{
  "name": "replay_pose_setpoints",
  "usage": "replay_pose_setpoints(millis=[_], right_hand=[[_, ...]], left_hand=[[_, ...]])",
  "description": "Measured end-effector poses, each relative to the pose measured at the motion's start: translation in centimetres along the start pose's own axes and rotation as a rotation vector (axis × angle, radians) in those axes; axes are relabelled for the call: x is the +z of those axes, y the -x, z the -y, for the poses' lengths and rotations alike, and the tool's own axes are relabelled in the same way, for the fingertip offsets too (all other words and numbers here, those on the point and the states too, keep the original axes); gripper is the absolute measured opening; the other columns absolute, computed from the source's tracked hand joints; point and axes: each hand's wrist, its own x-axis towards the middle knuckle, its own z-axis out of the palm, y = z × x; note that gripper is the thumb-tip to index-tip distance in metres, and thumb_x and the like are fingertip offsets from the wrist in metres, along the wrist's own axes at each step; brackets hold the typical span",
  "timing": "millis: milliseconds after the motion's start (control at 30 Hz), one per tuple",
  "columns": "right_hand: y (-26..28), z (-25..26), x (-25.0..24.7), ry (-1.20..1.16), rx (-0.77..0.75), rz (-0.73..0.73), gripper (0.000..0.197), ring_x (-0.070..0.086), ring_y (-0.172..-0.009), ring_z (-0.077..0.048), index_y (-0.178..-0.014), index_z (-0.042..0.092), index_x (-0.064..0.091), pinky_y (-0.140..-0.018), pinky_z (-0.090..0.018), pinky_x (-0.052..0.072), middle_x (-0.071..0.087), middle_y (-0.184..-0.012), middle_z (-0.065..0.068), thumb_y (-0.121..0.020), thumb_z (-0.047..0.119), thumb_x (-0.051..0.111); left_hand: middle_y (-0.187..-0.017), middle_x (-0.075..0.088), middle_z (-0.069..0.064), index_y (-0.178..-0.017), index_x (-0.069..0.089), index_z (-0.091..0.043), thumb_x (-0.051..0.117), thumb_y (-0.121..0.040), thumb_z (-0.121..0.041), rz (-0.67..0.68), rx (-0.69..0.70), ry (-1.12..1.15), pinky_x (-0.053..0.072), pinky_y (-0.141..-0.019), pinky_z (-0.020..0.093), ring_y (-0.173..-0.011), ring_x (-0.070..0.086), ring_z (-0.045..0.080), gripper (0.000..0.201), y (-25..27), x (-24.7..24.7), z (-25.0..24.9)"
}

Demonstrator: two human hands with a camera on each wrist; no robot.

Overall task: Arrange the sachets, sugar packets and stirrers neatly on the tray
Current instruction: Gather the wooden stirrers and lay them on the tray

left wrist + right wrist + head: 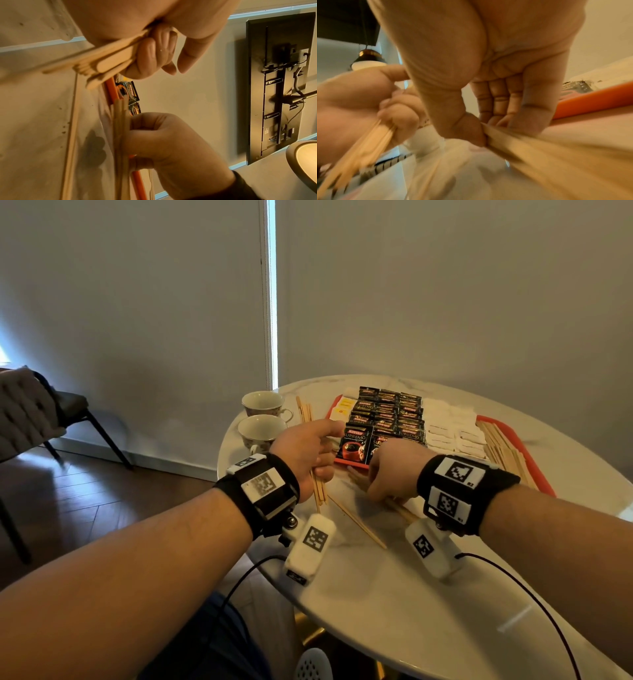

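In the middle of the frame, my left hand point(310, 455) and right hand point(394, 470) each grip thin, light, stiff stirrers point(318, 491), best pinched mid-length.

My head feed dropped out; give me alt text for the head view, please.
Left hand grips a bundle of wooden stirrers while right hand pinches more stirrers off the marble table. Behind them, a red tray holds rows of coffee sachets, white sugar packets and stirrers.

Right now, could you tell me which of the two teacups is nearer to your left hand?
The nearer cup, just beyond the left hand; the other cup sits farther back, toward the wall.
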Motion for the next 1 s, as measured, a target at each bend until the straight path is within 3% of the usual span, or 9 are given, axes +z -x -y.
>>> replay_pose_setpoints(millis=[167, 333, 433, 533, 600, 667, 733, 833, 1000], right_hand=[[0.1, -0.4, -2.4, -0.422, -0.037, -0.125, 0.010, 0.075, -0.068, -0.017, -0.086, 0.014, 0.077, -0.071, -0.036, 0.065, 0.077, -0.074, -0.004, -0.079, 0.018, 0.082], [0.3, 0.4, -3.0, -0.829, -0.150, -0.114, 0.016, 0.076, -0.076, -0.028, -0.093, 0.003, 0.072, -0.081, -0.046, 0.063, 0.077, -0.081, -0.012, -0.080, 0.008, 0.079], [0.2, 1.0, -2.1, -0.861, -0.194, -0.146, 0.016, 0.077, -0.081, -0.030, -0.097, 0.004, 0.073, -0.080, -0.044, 0.064, 0.077, -0.089, -0.016, -0.081, 0.004, 0.075], [0.1, 1.2, -1.4, -0.953, -0.210, -0.195, 0.013, 0.076, -0.084, -0.030, -0.094, 0.004, 0.075, -0.078, -0.041, 0.064, 0.077, -0.090, -0.017, -0.081, 0.002, 0.076], [0.3, 1.0, -1.0, -1.033, -0.233, -0.207, 0.014, 0.076, -0.084, -0.031, -0.094, 0.003, 0.075, -0.077, -0.041, 0.064, 0.077, -0.089, -0.016, -0.080, 0.003, 0.079], [0.5, 0.9, -1.0, -1.043, -0.249, -0.203, 0.018, 0.077, -0.080, -0.029, -0.095, 0.003, 0.074, -0.075, -0.039, 0.064, 0.077, -0.087, -0.015, -0.080, 0.008, 0.082], [0.9, 0.6, -1.1, -1.071, -0.232, -0.145, 0.018, 0.077, -0.078, -0.026, -0.098, 0.000, 0.074, -0.073, -0.035, 0.063, 0.077, -0.088, -0.016, -0.083, 0.008, 0.080], [1.1, -0.3, -1.3, -1.033, -0.117, -0.004, 0.011, 0.076, -0.082, -0.027, -0.098, 0.002, 0.075, -0.079, -0.040, 0.063, 0.077, -0.091, -0.017, -0.088, 0.005, 0.073], [0.9, -0.5, 0.8, -0.526, -0.055, 0.049, 0.011, 0.077, -0.082, -0.020, -0.096, 0.016, 0.075, -0.075, -0.037, 0.065, 0.078, -0.087, -0.006, -0.087, 0.021, 0.079]], left_hand=[[-0.062, 0.040, -0.005, -0.105, 0.062, -0.010, 0.081, -0.088, -0.038, -0.011, -0.071, -0.056, 0.029, -0.040, 0.019, -0.045, 0.029, 0.007, 0.038, -0.5, 0.1, 0.5], [-0.057, 0.047, -0.003, -0.085, 0.063, -0.019, 0.075, -0.082, -0.065, 0.049, -0.080, -0.101, 0.027, -0.041, 0.021, -0.043, 0.036, 0.009, 0.048, -0.7, 1.7, 0.6], [-0.063, 0.063, 0.003, -0.103, 0.072, -0.017, 0.069, -0.083, -0.073, 0.038, -0.028, -0.157, 0.038, -0.042, 0.023, -0.048, 0.054, 0.015, 0.060, -1.5, 2.5, 1.0], [-0.089, 0.079, 0.012, -0.115, 0.073, -0.017, 0.063, -0.078, -0.078, -0.073, 0.029, -0.207, 0.063, -0.073, 0.045, -0.080, 0.077, 0.030, 0.072, -2.3, 2.4, 1.1], [-0.080, 0.075, 0.010, -0.106, 0.071, -0.013, 0.055, -0.089, -0.072, -0.111, 0.050, -0.225, 0.062, -0.072, 0.043, -0.073, 0.074, 0.027, 0.063, -2.3, 2.3, 0.9], [-0.055, 0.057, 0.004, -0.093, 0.062, -0.010, 0.050, -0.100, -0.063, -0.159, 0.040, -0.232, 0.047, -0.051, 0.030, -0.047, 0.056, 0.019, 0.055, -2.0, 2.2, 0.6], [-0.049, 0.049, 0.002, -0.085, 0.055, -0.011, 0.048, -0.103, -0.059, -0.189, 0.045, -0.241, 0.036, -0.045, 0.028, -0.038, 0.044, 0.015, 0.052, -1.9, 1.8, 0.4], [-0.059, 0.057, 0.004, -0.081, 0.055, -0.013, 0.047, -0.104, -0.057, -0.206, 0.076, -0.224, 0.036, -0.045, 0.027, -0.041, 0.048, 0.015, 0.050, -1.8, 1.1, -0.3], [-0.062, 0.065, 0.004, -0.079, 0.055, -0.015, 0.049, -0.104, -0.057, -0.216, 0.178, -0.255, 0.042, -0.050, 0.031, -0.056, 0.056, 0.022, 0.050, -1.9, 0.8, -1.5]])
